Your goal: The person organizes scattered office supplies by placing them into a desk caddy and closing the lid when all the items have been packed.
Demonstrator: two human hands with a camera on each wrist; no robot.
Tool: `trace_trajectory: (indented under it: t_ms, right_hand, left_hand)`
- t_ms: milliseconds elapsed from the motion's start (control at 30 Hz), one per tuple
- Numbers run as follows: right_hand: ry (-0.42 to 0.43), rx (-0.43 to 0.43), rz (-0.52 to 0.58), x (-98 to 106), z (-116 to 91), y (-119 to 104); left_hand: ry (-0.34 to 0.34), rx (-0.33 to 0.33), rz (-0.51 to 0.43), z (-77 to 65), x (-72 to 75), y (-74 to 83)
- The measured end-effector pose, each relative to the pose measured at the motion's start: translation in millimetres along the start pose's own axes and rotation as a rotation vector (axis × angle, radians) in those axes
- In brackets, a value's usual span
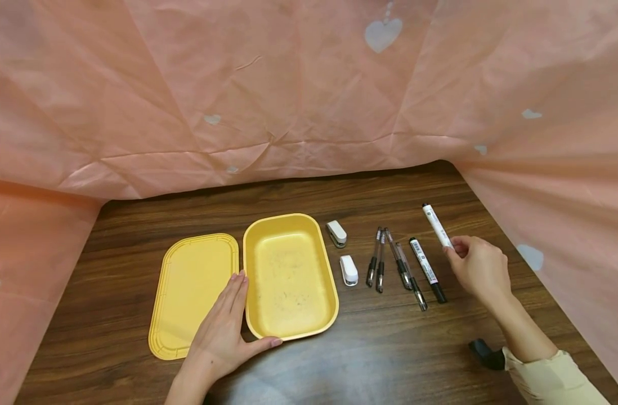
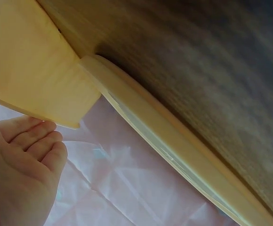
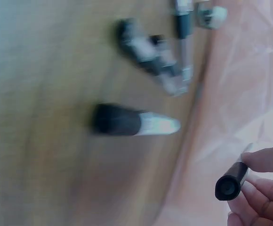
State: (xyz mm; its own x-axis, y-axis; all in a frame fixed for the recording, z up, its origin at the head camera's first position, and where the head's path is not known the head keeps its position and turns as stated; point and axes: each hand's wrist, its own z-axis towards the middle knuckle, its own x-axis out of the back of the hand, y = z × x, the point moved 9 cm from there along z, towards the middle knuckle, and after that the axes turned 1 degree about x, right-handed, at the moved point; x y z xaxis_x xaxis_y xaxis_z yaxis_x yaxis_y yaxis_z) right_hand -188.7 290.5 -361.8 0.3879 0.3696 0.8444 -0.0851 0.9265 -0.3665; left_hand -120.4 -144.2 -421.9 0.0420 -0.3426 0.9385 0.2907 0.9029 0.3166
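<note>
My right hand (image 1: 481,267) pinches a white marker (image 1: 435,224) between thumb and fingers at the right of the table. In the right wrist view, the black cap end of this marker (image 3: 230,183) points toward the camera. A second white marker (image 1: 423,261) with a black cap lies just left of that hand. My left hand (image 1: 223,334) rests against the near left corner of a yellow plastic box (image 1: 289,281), fingers straight along its side and thumb at the front rim. In the left wrist view, the fingertips are right at the box's wall (image 2: 37,80).
A yellow lid (image 1: 192,287) lies flat left of the box. To the box's right are two small white staplers, one farther back (image 1: 336,232) and one nearer (image 1: 348,270). Several black-gripped clear pens (image 1: 381,259) lie beyond them. Pink cloth (image 1: 299,84) hangs around the wooden table.
</note>
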Motion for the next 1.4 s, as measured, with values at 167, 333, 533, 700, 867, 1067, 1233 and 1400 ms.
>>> trace_trajectory:
  t_ms: [167, 333, 533, 700, 867, 1067, 1233, 1400]
  right_hand:
    - [0.081, 0.069, 0.041, 18, 18, -33]
    - [0.100, 0.116, 0.077, 29, 32, -69]
    - [0.105, 0.132, 0.131, 35, 41, -107]
    - [0.125, 0.153, 0.198, 38, 48, -138]
    - [0.120, 0.162, 0.273, 38, 54, -164]
    - [0.086, 0.148, 0.392, 35, 62, -188]
    - [-0.023, 0.075, 0.587, 23, 66, -204]
    - [-0.181, -0.020, 0.779, 0, 60, -221]
  left_hand:
    - [0.003, 0.000, -0.004, 0.3, 0.5, 0.6]
    - [0.000, 0.003, -0.006, -0.1, 0.3, 0.4]
    - [-0.005, 0.007, -0.005, -0.7, 0.1, -0.4]
    - [-0.016, 0.015, -0.011, -0.9, -0.6, -1.5]
    - [-0.022, 0.017, -0.016, -0.5, -1.2, -1.6]
    - [-0.024, 0.019, -0.007, 1.8, -2.4, -1.1]
    - [-0.017, 0.013, -0.005, 3.8, -2.0, 0.0]
    - [-0.024, 0.019, -0.019, 5.4, -2.5, 0.7]
